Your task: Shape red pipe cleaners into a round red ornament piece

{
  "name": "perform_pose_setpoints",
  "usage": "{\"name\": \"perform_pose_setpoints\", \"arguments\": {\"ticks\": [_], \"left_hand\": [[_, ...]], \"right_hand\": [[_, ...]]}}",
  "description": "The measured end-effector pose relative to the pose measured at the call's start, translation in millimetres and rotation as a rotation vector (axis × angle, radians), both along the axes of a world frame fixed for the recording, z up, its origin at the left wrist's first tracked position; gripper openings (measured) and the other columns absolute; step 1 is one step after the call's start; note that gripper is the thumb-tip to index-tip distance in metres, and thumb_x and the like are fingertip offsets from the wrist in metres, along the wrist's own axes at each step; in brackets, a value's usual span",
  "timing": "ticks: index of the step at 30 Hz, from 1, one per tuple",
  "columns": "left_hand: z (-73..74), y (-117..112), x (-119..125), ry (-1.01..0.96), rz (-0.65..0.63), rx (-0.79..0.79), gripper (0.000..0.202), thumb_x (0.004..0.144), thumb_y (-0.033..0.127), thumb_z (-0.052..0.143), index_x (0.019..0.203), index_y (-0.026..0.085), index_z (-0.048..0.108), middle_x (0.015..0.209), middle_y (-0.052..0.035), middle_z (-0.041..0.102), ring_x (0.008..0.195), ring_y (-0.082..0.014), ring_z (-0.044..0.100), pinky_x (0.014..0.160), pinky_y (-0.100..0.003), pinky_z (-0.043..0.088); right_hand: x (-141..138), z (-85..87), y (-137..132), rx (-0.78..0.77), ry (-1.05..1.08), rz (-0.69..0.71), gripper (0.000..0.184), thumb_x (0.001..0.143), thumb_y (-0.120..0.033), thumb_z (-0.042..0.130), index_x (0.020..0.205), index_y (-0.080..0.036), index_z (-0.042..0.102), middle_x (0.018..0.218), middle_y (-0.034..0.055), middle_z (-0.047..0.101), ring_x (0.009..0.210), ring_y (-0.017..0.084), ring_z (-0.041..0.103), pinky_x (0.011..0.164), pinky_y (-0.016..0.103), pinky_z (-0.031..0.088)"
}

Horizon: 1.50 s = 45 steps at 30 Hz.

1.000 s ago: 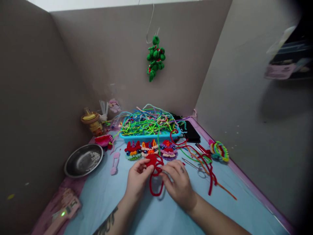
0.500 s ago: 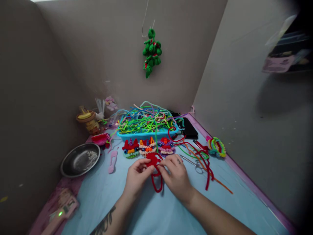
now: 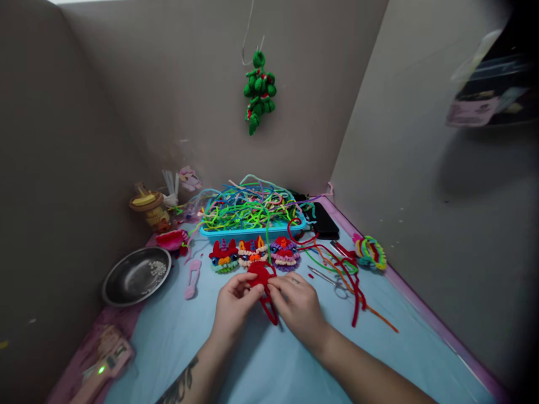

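Observation:
A red pipe-cleaner piece [image 3: 261, 272] is held between my two hands above the blue cloth. It has a flat coiled part at the top and a loop hanging toward me. My left hand [image 3: 239, 302] pinches the coiled part from the left with thumb and fingers. On the other side, my right hand [image 3: 297, 303] pinches the red strand at the piece's right edge; its fingertips partly hide what they grip. Just beyond stand three finished-looking figures of coloured pipe cleaners: a red-topped one [image 3: 224, 255], an orange-and-white one [image 3: 253, 251] and a purple one [image 3: 285, 252].
Behind the figures sits a blue tray [image 3: 252, 231] heaped with pipe cleaners. Scissors [image 3: 330, 279] and loose red and orange pipe cleaners [image 3: 357, 303] lie right. A metal bowl [image 3: 122, 280] with white beads and a pink clip [image 3: 192, 279] lie left. A black phone [image 3: 324, 220] rests behind.
My right hand has shifted slightly left and closer to the left hand. The hanging red loop has turned and narrowed. My left hand keeps its hold.

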<state>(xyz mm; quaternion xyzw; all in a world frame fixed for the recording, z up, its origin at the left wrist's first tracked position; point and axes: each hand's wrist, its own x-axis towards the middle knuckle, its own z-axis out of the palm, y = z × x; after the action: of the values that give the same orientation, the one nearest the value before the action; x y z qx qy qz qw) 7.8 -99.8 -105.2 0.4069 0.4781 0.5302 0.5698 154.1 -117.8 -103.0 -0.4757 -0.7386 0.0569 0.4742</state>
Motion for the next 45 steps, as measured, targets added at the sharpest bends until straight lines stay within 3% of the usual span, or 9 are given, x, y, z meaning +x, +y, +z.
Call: {"name": "perform_pose_setpoints", "arguments": {"ticks": [5, 8, 21, 26, 31, 37, 40, 43, 45], "left_hand": [[-3.1, 1, -1, 0.018, 0.063, 0.026, 0.030, 0.058, 0.024, 0.078, 0.084, 0.015, 0.066, 0.062, 0.0023, 0.063, 0.054, -0.0081, 0.053, 0.054, -0.019, 0.042], [-3.0, 0, 0, 0.010, 0.089, 0.027, 0.030, 0.058, 0.024, 0.077, 0.084, 0.016, 0.066, 0.060, 0.0037, 0.061, 0.053, -0.0076, 0.052, 0.053, -0.019, 0.042], [0.9, -5, 4, -0.043, 0.024, -0.008, 0.030, 0.059, 0.024, 0.077, 0.085, 0.015, 0.065, 0.067, 0.0006, 0.067, 0.061, -0.0098, 0.059, 0.061, -0.020, 0.046], [-2.3, -5, 4, -0.041, 0.009, -0.005, 0.029, 0.060, 0.023, 0.077, 0.085, 0.015, 0.065, 0.067, 0.0002, 0.068, 0.061, -0.0090, 0.058, 0.061, -0.019, 0.045], [-2.7, -5, 6, -0.037, -0.007, -0.019, 0.028, 0.059, 0.024, 0.077, 0.083, 0.015, 0.066, 0.066, 0.0000, 0.068, 0.058, -0.0089, 0.057, 0.058, -0.019, 0.045], [-4.7, -4, 5, -0.048, -0.042, -0.040, 0.030, 0.057, 0.024, 0.079, 0.083, 0.014, 0.066, 0.070, -0.0021, 0.069, 0.062, -0.0108, 0.059, 0.060, -0.021, 0.045], [-5.0, -2, 3, -0.048, 0.002, -0.035, 0.032, 0.059, 0.026, 0.078, 0.086, 0.014, 0.066, 0.067, -0.0009, 0.067, 0.060, -0.0098, 0.058, 0.058, -0.020, 0.044], [-4.2, 0, 0, -0.045, 0.091, -0.022, 0.033, 0.063, 0.028, 0.076, 0.091, 0.015, 0.065, 0.071, -0.0012, 0.067, 0.063, -0.0097, 0.058, 0.059, -0.019, 0.044], [-3.8, 1, -2, -0.035, 0.130, -0.008, 0.034, 0.064, 0.030, 0.075, 0.094, 0.015, 0.064, 0.072, -0.0016, 0.067, 0.064, -0.0104, 0.058, 0.059, -0.019, 0.044]], "right_hand": [[-2, 0.1, 0, 0.008, 0.026, -0.017, 0.015, 0.083, -0.015, 0.053, 0.095, -0.019, 0.063, 0.081, 0.0053, 0.069, 0.076, 0.018, 0.059, 0.070, 0.031, 0.048], [-2, 2.6, -1, 0.013, -0.003, -0.057, 0.009, 0.081, -0.019, 0.058, 0.089, -0.019, 0.062, 0.079, 0.0056, 0.067, 0.078, 0.020, 0.058, 0.070, 0.033, 0.047], [-1, 0.6, 0, 0.085, 0.009, -0.090, 0.010, 0.082, -0.016, 0.057, 0.089, -0.021, 0.062, 0.079, 0.0035, 0.069, 0.075, 0.019, 0.056, 0.070, 0.033, 0.046], [-2, 0.0, 2, -0.016, 0.063, -0.074, 0.011, 0.082, -0.014, 0.055, 0.086, -0.021, 0.063, 0.079, 0.0039, 0.065, 0.080, 0.019, 0.054, 0.073, 0.034, 0.046], [-4, -6.6, 5, -0.118, 0.173, -0.147, 0.012, 0.079, -0.014, 0.054, 0.081, -0.021, 0.063, 0.094, 0.0068, 0.053, 0.094, 0.022, 0.050, 0.082, 0.039, 0.044], [-6, -7.7, 6, -0.213, 0.235, -0.076, 0.014, 0.080, -0.011, 0.049, 0.074, -0.020, 0.058, 0.112, 0.0075, 0.048, 0.110, 0.025, 0.045, 0.092, 0.044, 0.039], [-3, -4.8, 3, -0.185, 0.233, -0.085, 0.010, 0.081, -0.016, 0.051, 0.079, -0.022, 0.060, 0.118, 0.0079, 0.045, 0.113, 0.025, 0.043, 0.094, 0.043, 0.037], [-2, -2.9, -3, -0.123, 0.178, -0.069, 0.012, 0.079, -0.027, 0.058, 0.090, -0.021, 0.058, 0.107, 0.0093, 0.049, 0.104, 0.025, 0.047, 0.088, 0.042, 0.040], [-4, -1.9, -6, -0.158, 0.086, -0.020, 0.021, 0.073, -0.033, 0.067, 0.086, -0.020, 0.057, 0.092, 0.0071, 0.052, 0.092, 0.024, 0.049, 0.079, 0.039, 0.043]]}}
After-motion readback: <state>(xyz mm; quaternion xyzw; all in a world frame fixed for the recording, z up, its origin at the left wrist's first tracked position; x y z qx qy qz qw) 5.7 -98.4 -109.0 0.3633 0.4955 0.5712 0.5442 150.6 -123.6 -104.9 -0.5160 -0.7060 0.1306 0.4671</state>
